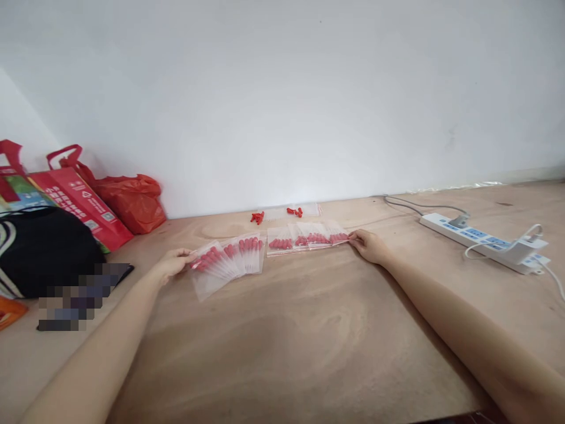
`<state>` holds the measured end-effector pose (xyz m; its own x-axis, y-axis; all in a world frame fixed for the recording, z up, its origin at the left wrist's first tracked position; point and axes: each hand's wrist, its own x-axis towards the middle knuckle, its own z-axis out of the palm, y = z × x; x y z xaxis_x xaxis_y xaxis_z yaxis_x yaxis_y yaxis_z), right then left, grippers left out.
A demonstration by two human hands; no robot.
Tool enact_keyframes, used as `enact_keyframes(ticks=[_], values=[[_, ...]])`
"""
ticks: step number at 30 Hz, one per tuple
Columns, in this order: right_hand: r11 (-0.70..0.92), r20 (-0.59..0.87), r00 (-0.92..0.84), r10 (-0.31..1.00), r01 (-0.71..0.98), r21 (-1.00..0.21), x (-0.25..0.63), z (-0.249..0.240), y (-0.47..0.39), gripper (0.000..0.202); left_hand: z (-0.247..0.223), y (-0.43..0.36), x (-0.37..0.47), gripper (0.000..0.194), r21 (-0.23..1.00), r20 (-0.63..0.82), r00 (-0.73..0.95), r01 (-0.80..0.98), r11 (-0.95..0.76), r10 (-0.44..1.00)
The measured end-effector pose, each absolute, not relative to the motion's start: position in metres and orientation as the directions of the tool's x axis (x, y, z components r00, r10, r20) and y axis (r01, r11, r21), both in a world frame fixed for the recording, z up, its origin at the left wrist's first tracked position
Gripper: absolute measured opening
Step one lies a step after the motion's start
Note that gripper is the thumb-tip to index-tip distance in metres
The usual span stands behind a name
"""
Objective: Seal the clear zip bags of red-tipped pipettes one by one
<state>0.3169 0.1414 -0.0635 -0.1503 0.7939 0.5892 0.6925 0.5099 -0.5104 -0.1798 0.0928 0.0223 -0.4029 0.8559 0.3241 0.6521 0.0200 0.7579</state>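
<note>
Clear plastic bags with small red pieces inside lie in two overlapping groups on the wooden table. My left hand (176, 263) pinches the edge of the outermost bag in the left group (238, 259), which fans out toward me. At the right end of the other group (306, 238), my right hand (369, 245) has its fingertips closed on the edge of a bag. Behind these lie loose red pieces (257, 218) and further red pieces (295, 211) on flat clear plastic (276, 215). What the red pieces are is too small to tell.
A white power strip (477, 240) with plugs and cords lies on the table (282, 353) at the right. Red bags (83, 203), a black bag (48, 253) and a dark flat object (88, 297), blurred out, are at the left. A white wall (282, 106) stands behind.
</note>
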Motion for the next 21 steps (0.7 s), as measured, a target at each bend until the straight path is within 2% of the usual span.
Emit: enact_keyframes(ticks=[3, 7, 10, 12, 13, 15, 19, 21], values=[[0.524, 0.586, -0.185, 0.789, 0.7, -0.485, 0.321, -0.063, 0.131, 0.011, 0.031, 0.086, -0.172, 0.063, 0.845, 0.226, -0.387, 0.534, 0.018, 0.894], [0.529, 0.635, -0.153, 0.757, 0.715, -0.457, 0.305, -0.057, 0.112, 0.012, 0.05, 0.085, -0.155, 0.049, 0.892, 0.281, -0.405, 0.445, -0.081, 0.87], [0.59, 0.622, -0.195, 0.759, 0.611, -0.528, 0.277, -0.05, 0.093, 0.011, 0.06, 0.088, -0.129, 0.031, 0.88, 0.364, -0.356, 0.433, -0.193, 0.861], [0.568, 0.556, -0.195, 0.808, 0.506, -0.649, 0.255, -0.046, 0.079, 0.015, 0.061, 0.089, -0.101, 0.02, 0.814, 0.494, -0.302, 0.491, -0.311, 0.815], [0.535, 0.501, -0.204, 0.841, 0.448, -0.717, 0.245, -0.044, 0.073, 0.022, 0.061, 0.089, -0.084, 0.015, 0.753, 0.573, -0.271, 0.547, -0.366, 0.773], [0.513, 0.445, -0.259, 0.857, 0.36, -0.779, 0.228, -0.041, 0.063, 0.04, 0.057, 0.085, -0.048, 0.009, 0.686, 0.643, -0.224, 0.593, -0.421, 0.733], [0.565, 0.52, -0.222, 0.825, 0.331, -0.756, 0.211, -0.035, 0.057, 0.062, 0.044, 0.072, 0.016, 0.007, 0.497, 0.786, -0.033, 0.628, -0.599, 0.617], [0.594, 0.581, -0.151, 0.8, 0.336, -0.731, 0.21, -0.033, 0.059, 0.064, 0.037, 0.064, 0.036, 0.009, 0.406, 0.837, 0.042, 0.622, -0.669, 0.546]])
